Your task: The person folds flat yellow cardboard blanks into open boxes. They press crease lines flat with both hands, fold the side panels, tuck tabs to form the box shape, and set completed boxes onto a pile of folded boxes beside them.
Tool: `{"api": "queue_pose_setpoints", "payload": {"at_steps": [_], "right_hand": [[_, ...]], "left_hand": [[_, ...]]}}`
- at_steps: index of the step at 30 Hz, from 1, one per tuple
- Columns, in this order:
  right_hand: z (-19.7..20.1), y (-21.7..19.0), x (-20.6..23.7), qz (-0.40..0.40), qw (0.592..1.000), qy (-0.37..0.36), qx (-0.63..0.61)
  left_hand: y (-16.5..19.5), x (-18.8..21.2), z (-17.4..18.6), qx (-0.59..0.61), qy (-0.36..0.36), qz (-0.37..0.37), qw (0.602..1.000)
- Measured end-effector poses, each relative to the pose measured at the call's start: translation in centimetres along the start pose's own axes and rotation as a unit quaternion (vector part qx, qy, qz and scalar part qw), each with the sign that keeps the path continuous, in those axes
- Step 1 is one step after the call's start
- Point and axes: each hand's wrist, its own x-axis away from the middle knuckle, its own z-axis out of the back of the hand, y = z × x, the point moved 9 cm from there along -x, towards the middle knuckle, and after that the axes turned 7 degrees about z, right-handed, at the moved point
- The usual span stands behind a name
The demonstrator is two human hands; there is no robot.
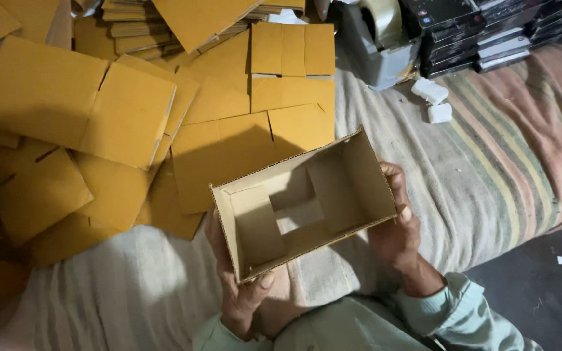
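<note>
2 hands gripping open cardboard box (304, 203), left hand (239, 286) near corner, right hand (398, 224) far end

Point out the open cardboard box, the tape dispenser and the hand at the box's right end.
Open cardboard box (343, 179): head view, inside of its far wall.
Tape dispenser (375, 55): head view, grey body.
Right hand (397, 224): head view, back of the hand.
</note>
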Motion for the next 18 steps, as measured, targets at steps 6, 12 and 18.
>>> {"api": "queue_pose_setpoints", "payload": {"at_steps": [6, 12, 18], "right_hand": [[1.0, 0.5, -0.1, -0.079, 0.994, 0.004, 0.073], [-1.1, -2.2, -0.7, -0.074, 0.980, -0.062, 0.174], [-7.4, -8.5, -3.3, 0.129, 0.801, -0.313, 0.494]], "left_hand": [[-4.4, 2.5, 0.5, 0.104, 0.016, 0.082, 0.991], [-2.0, -0.8, 0.9, 0.112, 0.057, 0.058, 0.990], [0.5, -1.9, -0.1, 0.108, 0.005, 0.089, 0.990]]}}
